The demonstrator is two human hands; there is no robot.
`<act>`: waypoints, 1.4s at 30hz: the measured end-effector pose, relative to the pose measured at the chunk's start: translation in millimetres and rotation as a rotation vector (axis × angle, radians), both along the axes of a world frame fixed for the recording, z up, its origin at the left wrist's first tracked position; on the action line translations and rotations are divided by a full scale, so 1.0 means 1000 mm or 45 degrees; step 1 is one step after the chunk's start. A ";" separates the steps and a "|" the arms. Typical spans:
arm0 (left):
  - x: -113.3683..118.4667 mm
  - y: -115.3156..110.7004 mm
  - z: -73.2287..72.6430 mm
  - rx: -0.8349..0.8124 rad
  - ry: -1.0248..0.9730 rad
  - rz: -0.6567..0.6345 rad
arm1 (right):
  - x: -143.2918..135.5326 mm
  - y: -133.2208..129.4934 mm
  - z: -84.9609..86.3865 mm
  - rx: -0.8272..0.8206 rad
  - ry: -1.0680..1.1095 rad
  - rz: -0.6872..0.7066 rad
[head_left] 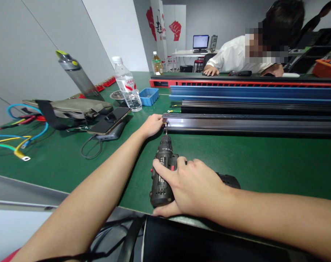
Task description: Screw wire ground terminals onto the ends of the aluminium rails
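Note:
My right hand is wrapped around a black cordless drill, which lies on its side low over the green table. The drill's bit points away from me and meets the left end of a long black metal rail. Bright light falls on the rail around the bit's tip. My left hand is closed on that same rail end, just left of the bit; its fingertips are partly hidden. A small yellowish piece shows beside the tip, too small to make out.
Behind the rail lie another black rail, a blue rail and a red slotted strip. Leftward are a water bottle, blue bin, phone, bag and cables. A person leans over the far side.

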State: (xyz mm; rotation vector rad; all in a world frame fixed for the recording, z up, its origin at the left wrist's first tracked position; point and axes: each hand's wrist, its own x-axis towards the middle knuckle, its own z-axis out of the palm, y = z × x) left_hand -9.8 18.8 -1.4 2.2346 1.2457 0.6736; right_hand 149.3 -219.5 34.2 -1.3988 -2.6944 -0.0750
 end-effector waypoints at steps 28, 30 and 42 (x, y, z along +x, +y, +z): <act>0.000 0.001 0.000 -0.003 0.006 0.003 | 0.000 0.000 0.002 -0.047 -0.009 -0.004; 0.000 0.001 0.001 -0.003 -0.004 0.001 | 0.001 0.000 0.003 -0.057 -0.009 -0.005; 0.000 0.001 -0.001 -0.005 0.004 -0.007 | 0.000 0.000 0.001 -0.027 0.009 -0.001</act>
